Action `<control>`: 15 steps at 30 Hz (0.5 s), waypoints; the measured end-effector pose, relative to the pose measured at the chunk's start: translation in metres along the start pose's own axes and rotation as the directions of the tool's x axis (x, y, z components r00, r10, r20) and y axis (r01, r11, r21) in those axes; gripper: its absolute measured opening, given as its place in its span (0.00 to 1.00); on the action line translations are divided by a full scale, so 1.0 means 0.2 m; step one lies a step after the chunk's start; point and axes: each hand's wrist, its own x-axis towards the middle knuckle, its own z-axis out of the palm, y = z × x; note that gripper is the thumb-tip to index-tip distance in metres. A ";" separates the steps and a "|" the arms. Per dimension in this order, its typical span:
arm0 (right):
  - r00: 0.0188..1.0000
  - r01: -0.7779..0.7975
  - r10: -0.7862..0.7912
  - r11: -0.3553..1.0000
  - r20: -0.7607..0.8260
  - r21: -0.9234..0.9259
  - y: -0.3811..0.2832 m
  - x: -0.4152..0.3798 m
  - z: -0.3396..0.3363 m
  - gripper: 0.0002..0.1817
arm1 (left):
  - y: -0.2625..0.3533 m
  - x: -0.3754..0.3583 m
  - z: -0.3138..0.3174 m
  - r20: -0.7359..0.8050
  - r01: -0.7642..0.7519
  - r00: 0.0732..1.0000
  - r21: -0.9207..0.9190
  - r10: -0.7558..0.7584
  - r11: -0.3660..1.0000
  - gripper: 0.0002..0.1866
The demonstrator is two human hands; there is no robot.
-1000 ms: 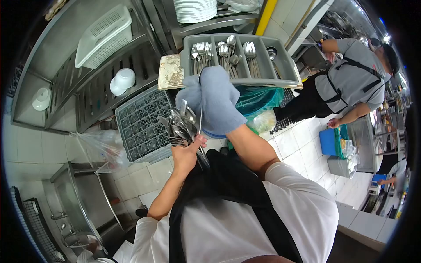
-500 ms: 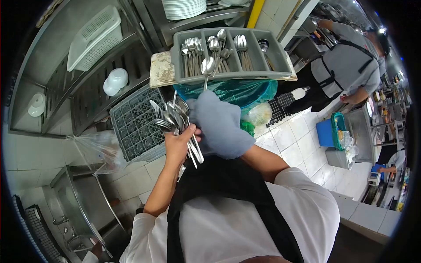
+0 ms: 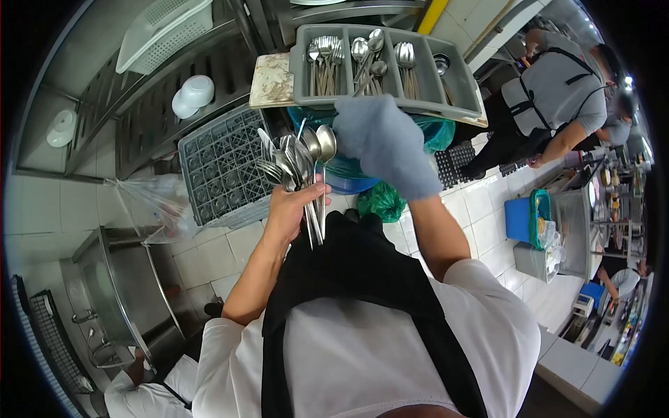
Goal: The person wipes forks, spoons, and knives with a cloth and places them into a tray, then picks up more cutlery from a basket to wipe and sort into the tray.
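Note:
My left hand (image 3: 289,207) is closed around a bunch of spoons and forks (image 3: 296,164), their heads fanned upward and handles sticking out below. Two spoons stand apart at the bunch's right side. A grey-blue cloth (image 3: 387,143) covers my right hand, so its fingers are hidden; it is at the front edge of the grey cutlery tray (image 3: 446,106). Inside the tray, forks (image 3: 324,66) fill the left compartment and spoons (image 3: 369,59) the second. More forks (image 3: 406,70) lie in the third, and a ladle-like spoon (image 3: 441,64) in the right one.
A grey glass rack (image 3: 226,167) stands left of my left hand. White bowls (image 3: 193,94) and a white basket (image 3: 167,38) sit on metal shelving. Green bags (image 3: 381,202) lie below the tray. A co-worker (image 3: 557,87) stands at the right, and another person (image 3: 150,393) is at lower left.
My cloth-covered right hand has moved right and up, and the spoon that stuck out of it over the tray no longer shows there. Two spoons now stand apart in my left bunch.

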 end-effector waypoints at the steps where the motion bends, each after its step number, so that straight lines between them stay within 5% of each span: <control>1: 1.000 0.007 -0.007 1.000 0.000 0.004 -0.05 -0.01 -0.02 0.22 | 0.00 0.01 0.00 -0.012 -0.063 0.998 0.032 0.064 0.997 0.13; 3: 0.918 -0.316 0.392 0.820 -0.065 0.477 -0.25 -0.10 -0.14 0.27 | 0.00 0.02 0.01 -0.017 -0.125 0.992 0.069 0.126 0.990 0.13; 5: 0.944 -0.319 0.328 0.888 0.030 0.333 -0.34 -0.13 -0.11 0.33 | 0.01 0.02 0.04 -0.035 -0.125 0.991 0.071 0.128 0.990 0.12; 7: 0.987 -0.154 0.146 0.980 0.066 0.127 -0.35 -0.11 -0.09 0.25 | 0.00 0.03 0.06 -0.042 -0.166 0.985 0.063 0.168 0.984 0.11; 8: 0.986 -0.158 0.151 0.979 0.065 0.126 -0.32 -0.12 -0.04 0.25 | -0.01 0.03 0.07 -0.065 -0.190 0.979 0.059 0.194 0.980 0.11; 10: 0.991 0.113 -0.085 0.946 -0.104 0.303 -0.26 -0.12 0.09 0.12 | -0.02 0.02 0.08 -0.061 -0.202 0.976 0.082 0.208 0.976 0.11; 11: 0.991 0.113 -0.085 0.946 -0.103 0.304 -0.27 -0.10 0.10 0.12 | -0.02 0.01 0.09 -0.061 -0.202 0.976 0.082 0.207 0.976 0.11; 13: 0.975 -0.135 0.199 0.891 -0.104 0.434 -0.29 -0.06 0.11 0.11 | -0.02 -0.01 0.11 -0.060 -0.132 0.989 0.038 0.134 0.991 0.12; 15: 0.944 -0.256 0.321 0.863 -0.082 0.435 -0.27 0.00 0.11 0.10 | -0.02 -0.01 0.12 -0.038 -0.153 0.988 -0.005 0.152 0.988 0.09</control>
